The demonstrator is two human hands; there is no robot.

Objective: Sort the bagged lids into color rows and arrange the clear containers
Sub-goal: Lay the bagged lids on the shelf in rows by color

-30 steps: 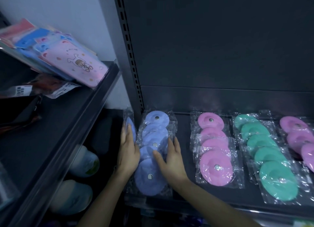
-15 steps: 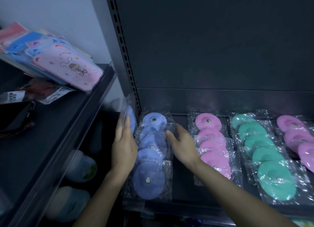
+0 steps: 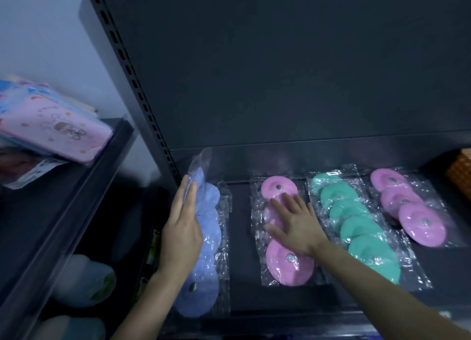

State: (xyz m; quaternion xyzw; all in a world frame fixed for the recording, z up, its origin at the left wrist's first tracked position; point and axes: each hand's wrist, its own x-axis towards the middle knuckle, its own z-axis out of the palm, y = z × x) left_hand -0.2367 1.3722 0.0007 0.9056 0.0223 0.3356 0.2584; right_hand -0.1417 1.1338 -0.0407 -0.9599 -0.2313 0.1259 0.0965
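1 head-worn view faces forward and down, close above the bagged lids (image 3: 362, 227) across the lower frame; the left edge seems blurred.

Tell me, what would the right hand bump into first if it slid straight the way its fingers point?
The right hand lies flat on a pink row, fingers pointing back and slightly left. It would likely meet the rearmost pink lid first, then the shelf's back wall, though depth is unclear.

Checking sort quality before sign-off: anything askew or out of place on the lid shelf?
Two things. The blue lids are tipped up on edge against the left hand, not flat like the other rows. And pink is split: a pink row under the right hand and a second pink row far right, with the green row between.
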